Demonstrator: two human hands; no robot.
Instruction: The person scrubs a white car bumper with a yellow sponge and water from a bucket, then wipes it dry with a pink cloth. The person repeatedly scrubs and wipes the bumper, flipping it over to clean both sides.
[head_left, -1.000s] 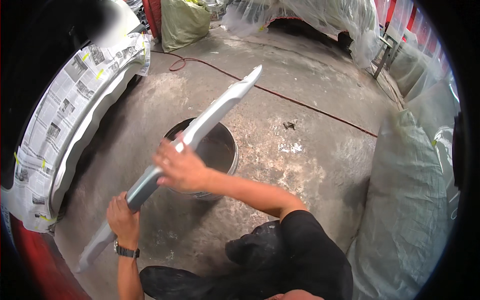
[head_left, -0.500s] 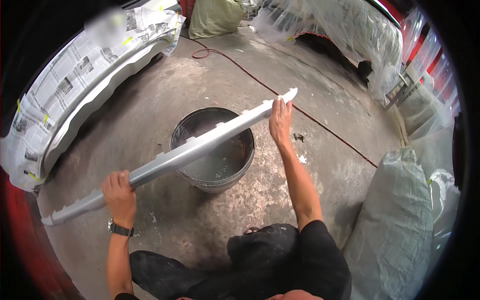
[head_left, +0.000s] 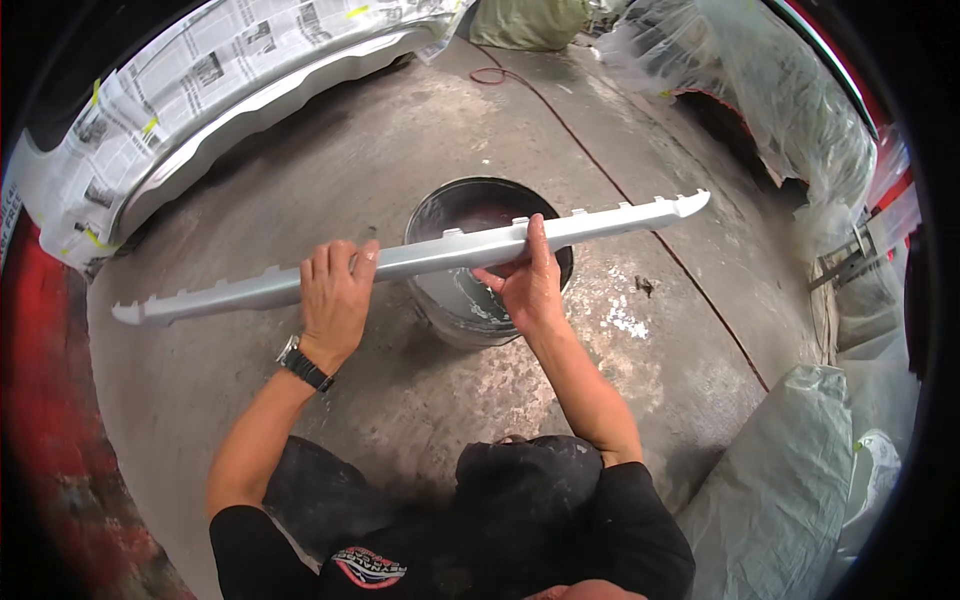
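A long silver-grey trim strip with small clips along its far edge lies across my view, held above a dark bucket. My left hand, with a watch on the wrist, grips the strip left of its middle, fingers over the top. My right hand holds it from beneath, right of the middle, one finger reaching up across its face. The strip's right end rises slightly higher than its left. Greyish liquid shows inside the bucket; the strip hides part of the opening.
A newspaper-masked car panel curves along the upper left. Plastic sheeting drapes a vehicle at the upper right. A thin reddish hose runs across the concrete floor. A pale covered bundle stands at the lower right.
The strip has turned closer to level, its left end rising. My left hand has moved right and up along it; my right hand has come down and inward, now supporting it from below.
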